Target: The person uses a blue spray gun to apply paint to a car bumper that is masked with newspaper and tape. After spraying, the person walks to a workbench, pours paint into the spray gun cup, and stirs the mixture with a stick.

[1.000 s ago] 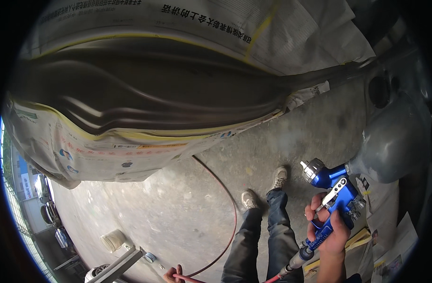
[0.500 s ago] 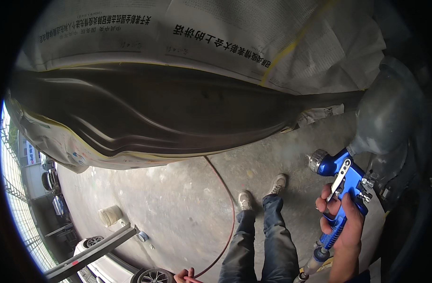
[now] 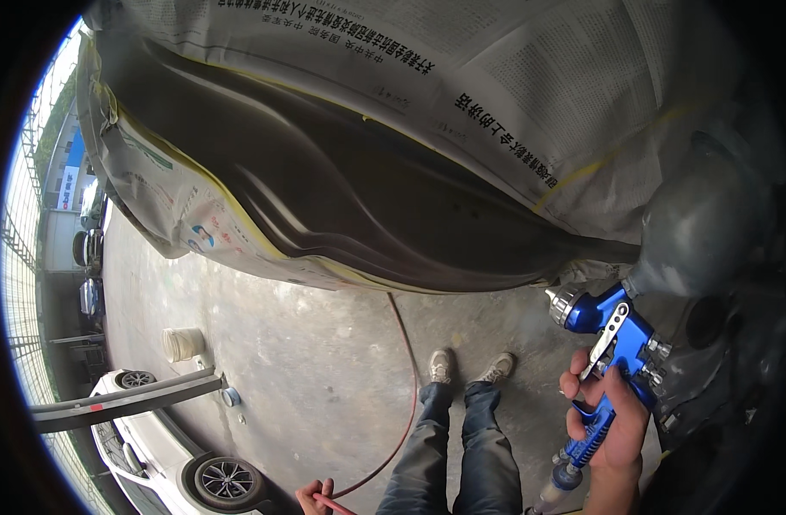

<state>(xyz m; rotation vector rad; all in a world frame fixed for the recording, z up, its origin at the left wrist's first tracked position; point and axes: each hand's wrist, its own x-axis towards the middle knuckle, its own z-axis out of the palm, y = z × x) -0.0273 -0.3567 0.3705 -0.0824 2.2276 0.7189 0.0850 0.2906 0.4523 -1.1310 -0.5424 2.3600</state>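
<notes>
My right hand (image 3: 612,416) is wrapped round the handle of a blue spray gun (image 3: 601,429), fingers at its silver trigger. The gun's silver nozzle faces left, and a cloudy grey paint cup (image 3: 706,219) sits on top. Just beyond lies a dark grey, curved car body panel (image 3: 367,184), bordered with yellow masking tape (image 3: 230,202). Newspaper (image 3: 530,77) covers the area behind it, and more masking paper hangs along its near left edge. My left hand (image 3: 311,496), low in the view, is closed on a red air hose (image 3: 403,429).
The hose runs over the concrete floor (image 3: 264,343) and under the panel. A white car (image 3: 157,451) stands at lower left, beside a grey post (image 3: 127,399). A pale bucket (image 3: 183,344) and a small can (image 3: 230,396) are on the floor. Dark parts crowd the right side.
The view has turned, so the panel now slants down to the right and more of the white car shows. Faint mist before the nozzle is no longer visible. Both hands keep their holds.
</notes>
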